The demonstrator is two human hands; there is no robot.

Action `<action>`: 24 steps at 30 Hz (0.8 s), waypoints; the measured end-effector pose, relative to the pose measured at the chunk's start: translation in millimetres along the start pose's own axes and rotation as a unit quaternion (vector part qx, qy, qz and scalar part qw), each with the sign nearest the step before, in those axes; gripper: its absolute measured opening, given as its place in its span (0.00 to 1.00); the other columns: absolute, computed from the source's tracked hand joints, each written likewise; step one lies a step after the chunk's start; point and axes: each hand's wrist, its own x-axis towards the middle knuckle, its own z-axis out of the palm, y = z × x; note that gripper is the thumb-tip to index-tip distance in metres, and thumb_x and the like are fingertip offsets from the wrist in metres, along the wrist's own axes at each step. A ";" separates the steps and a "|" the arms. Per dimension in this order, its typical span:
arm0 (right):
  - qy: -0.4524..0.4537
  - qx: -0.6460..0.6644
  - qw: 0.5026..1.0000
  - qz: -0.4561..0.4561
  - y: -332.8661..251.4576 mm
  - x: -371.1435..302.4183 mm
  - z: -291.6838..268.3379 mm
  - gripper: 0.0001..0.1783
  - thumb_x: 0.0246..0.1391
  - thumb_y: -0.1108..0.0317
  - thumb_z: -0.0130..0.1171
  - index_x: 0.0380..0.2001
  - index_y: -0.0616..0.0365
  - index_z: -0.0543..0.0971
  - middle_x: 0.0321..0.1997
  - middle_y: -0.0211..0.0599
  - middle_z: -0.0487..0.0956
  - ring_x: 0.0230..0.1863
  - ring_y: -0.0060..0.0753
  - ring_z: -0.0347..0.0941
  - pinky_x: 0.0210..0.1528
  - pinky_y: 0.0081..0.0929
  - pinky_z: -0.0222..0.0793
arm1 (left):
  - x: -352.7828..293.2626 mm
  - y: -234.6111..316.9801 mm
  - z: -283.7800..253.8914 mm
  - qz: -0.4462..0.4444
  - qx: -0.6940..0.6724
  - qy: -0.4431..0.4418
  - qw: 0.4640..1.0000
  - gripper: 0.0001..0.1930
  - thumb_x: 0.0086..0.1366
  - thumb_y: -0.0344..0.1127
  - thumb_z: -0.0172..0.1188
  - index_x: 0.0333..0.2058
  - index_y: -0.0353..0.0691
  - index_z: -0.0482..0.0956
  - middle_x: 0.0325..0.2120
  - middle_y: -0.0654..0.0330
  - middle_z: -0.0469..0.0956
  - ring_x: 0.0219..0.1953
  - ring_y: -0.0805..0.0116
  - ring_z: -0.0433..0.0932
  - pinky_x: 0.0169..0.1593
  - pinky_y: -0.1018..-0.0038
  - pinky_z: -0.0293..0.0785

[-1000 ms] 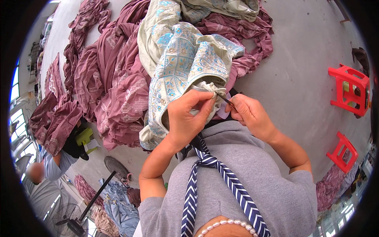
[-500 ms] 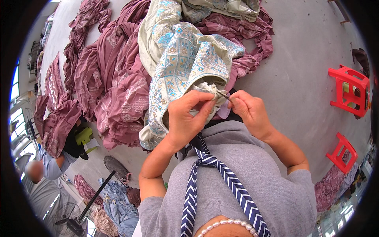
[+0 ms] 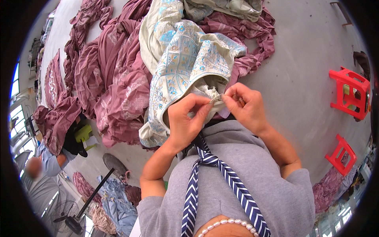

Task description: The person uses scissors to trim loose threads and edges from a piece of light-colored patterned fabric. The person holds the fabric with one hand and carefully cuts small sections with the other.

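Left hand (image 3: 188, 118): pinching cloth (image 3: 171, 73) at its opening
Right hand (image 3: 248, 106): pinching it just beside
Stools (image 3: 338, 89): toward right edge of floor (image 3: 294, 79)

The head-mounted fisheye camera faces down over the grey shirt (image 3: 252, 173); left hand (image 3: 187, 120) and right hand (image 3: 248, 108) lie at close range, the floor (image 3: 300, 63) farther off.

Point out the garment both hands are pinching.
The cream cloth garment with blue floral patterning: the left hand and right hand pinch its pale fabric beside the curved opening. Neither touches the mauve cloth garments beside it.
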 end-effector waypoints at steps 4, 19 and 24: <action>0.007 0.105 0.994 0.005 5.1 -3.6 7.8 0.06 0.54 0.71 0.57 0.28 0.62 0.74 0.17 0.21 0.66 0.20 0.07 0.55 0.19 0.13 0.51 | 7.3 6.3 -6.4 -0.068 0.009 -0.065 0.995 0.06 0.61 0.30 0.60 0.33 0.32 0.76 0.22 0.66 0.74 0.24 0.82 0.70 0.28 0.85 0.65; 0.009 0.085 0.995 0.043 12.5 -6.9 2.0 0.06 0.56 0.70 0.57 0.31 0.63 0.72 0.21 0.22 0.70 0.21 0.08 0.58 0.21 0.13 0.53 | 6.5 -4.0 0.1 -0.128 -0.181 -0.067 0.973 0.08 0.63 0.33 0.58 0.36 0.32 0.77 0.20 0.67 0.75 0.19 0.83 0.70 0.22 0.86 0.66; 0.011 0.113 0.993 0.041 -9.4 -14.4 -13.6 0.16 0.64 0.58 0.47 0.37 0.64 0.70 0.21 0.22 0.66 0.21 0.10 0.55 0.22 0.13 0.53 | 7.3 -6.1 7.1 -0.091 -0.184 -0.025 0.978 0.08 0.63 0.32 0.58 0.36 0.31 0.77 0.20 0.65 0.75 0.20 0.82 0.71 0.23 0.85 0.67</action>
